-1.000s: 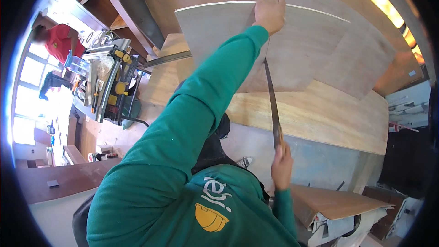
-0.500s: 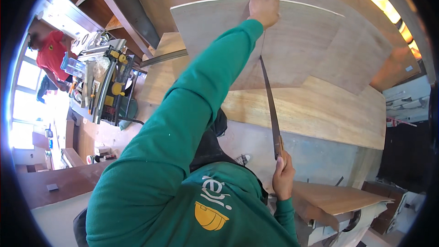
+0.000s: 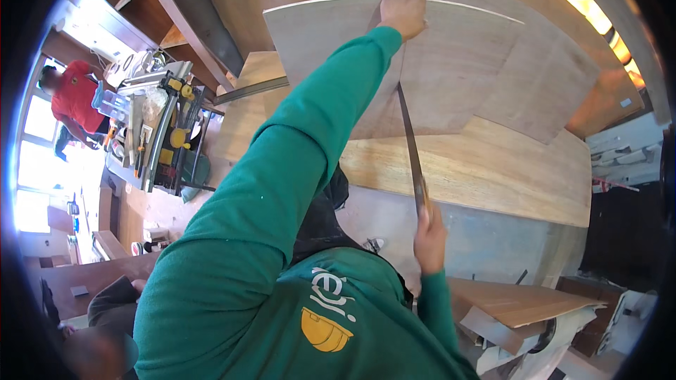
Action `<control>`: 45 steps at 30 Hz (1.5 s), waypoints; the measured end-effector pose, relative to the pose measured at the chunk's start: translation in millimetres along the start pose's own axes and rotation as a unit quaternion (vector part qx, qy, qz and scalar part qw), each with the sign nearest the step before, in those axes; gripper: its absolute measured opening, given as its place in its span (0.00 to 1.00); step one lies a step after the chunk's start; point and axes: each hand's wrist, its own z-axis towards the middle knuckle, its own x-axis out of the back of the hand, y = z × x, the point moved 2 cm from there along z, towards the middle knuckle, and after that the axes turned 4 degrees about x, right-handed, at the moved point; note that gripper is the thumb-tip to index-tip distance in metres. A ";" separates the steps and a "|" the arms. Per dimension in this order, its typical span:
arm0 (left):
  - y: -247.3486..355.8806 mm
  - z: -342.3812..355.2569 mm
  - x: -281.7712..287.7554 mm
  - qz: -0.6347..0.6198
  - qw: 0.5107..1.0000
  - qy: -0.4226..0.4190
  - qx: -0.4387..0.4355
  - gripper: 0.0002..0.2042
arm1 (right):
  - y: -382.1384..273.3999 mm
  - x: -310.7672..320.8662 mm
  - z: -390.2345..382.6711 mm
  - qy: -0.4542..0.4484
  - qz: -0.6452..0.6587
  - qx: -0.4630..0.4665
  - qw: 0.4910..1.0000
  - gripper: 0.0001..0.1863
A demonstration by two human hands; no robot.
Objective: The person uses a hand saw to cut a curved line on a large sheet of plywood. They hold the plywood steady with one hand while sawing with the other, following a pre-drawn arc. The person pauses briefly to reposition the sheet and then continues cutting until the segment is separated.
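Observation:
A handsaw [image 3: 411, 142] with a long, narrow dark blade slants away from me, its wooden handle gripped in my right hand [image 3: 430, 241]. The blade's far end meets a thin plywood panel [image 3: 331, 39] at a straight line running down from its top edge. That panel stands tilted on a light wooden board [image 3: 380, 162]. My left hand [image 3: 403, 14] is closed over the panel's upper edge, just above the line. Part of the panel lies hidden behind my left forearm.
Another plywood sheet [image 3: 539, 74] leans behind the panel. To the left stands a tool-laden workbench [image 3: 158, 123], with a person in a red shirt [image 3: 76, 98] beyond it. Another person [image 3: 105, 331] is close at lower left. Cardboard [image 3: 521, 302] lies at lower right.
My right hand has pushed the saw forward and up toward the panel. My left hand keeps its hold. A second person has come into view at the lower left.

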 end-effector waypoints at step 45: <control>5.1 3.0 -11.9 0.064 0.998 0.018 0.024 0.25 | 21.2 -44.5 69.0 -0.012 -0.041 0.038 0.998 0.24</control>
